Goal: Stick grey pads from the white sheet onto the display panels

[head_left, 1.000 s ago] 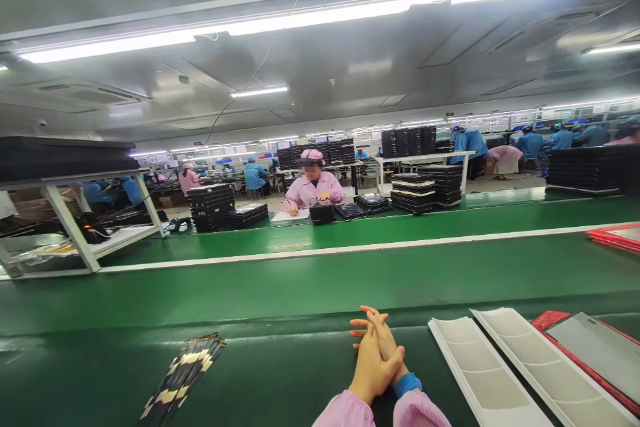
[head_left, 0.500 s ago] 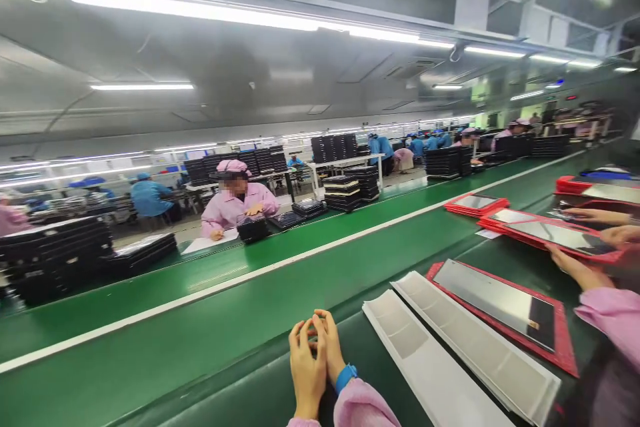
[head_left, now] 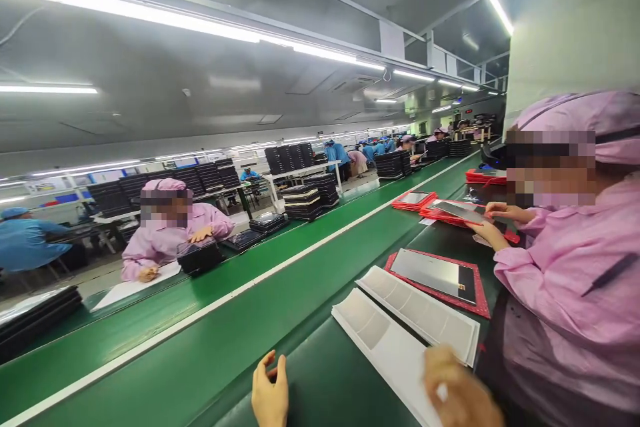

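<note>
1. We're live on a factory production floor, with a long green conveyor belt [head_left: 165,340] running down the hall!
2. Rows of workers line it in pink smocks and caps [head_left: 173,233], and a blue smock [head_left: 30,245] sits beyond.
3. Stacks of flat black trays [head_left: 303,203] tower alongside.
4. Red-framed flat panels [head_left: 433,277] ride the belt.
5. Overhead, long white fluorescent strip lights [head_left: 150,21] blaze!

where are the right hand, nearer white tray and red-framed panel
right hand [head_left: 463,388]: head view, middle of the blurred hand
nearer white tray [head_left: 385,353]: head view, its middle
red-framed panel [head_left: 430,272]: head view, its grey face
</note>
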`<state>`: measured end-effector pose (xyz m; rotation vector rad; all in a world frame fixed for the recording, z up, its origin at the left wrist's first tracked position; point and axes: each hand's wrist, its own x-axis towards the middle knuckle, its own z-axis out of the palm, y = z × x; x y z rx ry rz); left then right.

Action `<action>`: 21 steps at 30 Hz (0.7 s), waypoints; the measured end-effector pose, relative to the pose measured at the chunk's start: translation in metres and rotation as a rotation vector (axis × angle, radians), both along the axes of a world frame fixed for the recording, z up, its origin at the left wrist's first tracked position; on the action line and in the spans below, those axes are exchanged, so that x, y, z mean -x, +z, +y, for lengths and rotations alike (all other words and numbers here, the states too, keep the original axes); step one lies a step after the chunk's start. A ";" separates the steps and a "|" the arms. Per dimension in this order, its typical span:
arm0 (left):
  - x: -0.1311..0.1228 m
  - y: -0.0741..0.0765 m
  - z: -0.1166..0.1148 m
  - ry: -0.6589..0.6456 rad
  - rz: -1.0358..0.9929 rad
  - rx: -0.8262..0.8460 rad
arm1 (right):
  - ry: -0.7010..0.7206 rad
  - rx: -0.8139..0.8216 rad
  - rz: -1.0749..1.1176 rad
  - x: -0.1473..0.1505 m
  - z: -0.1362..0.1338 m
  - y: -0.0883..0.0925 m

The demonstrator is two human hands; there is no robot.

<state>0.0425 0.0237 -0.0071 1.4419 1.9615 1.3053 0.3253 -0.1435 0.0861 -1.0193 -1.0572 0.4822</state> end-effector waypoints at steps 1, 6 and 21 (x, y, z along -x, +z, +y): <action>0.000 0.000 0.000 -0.002 0.016 0.010 | -0.235 0.066 -0.106 -0.038 0.002 -0.008; 0.000 0.000 0.002 -0.018 0.037 0.029 | -0.666 0.335 -0.561 -0.207 0.034 -0.071; 0.004 -0.001 0.000 -0.015 -0.008 0.041 | -0.492 0.339 -0.386 -0.256 0.065 -0.105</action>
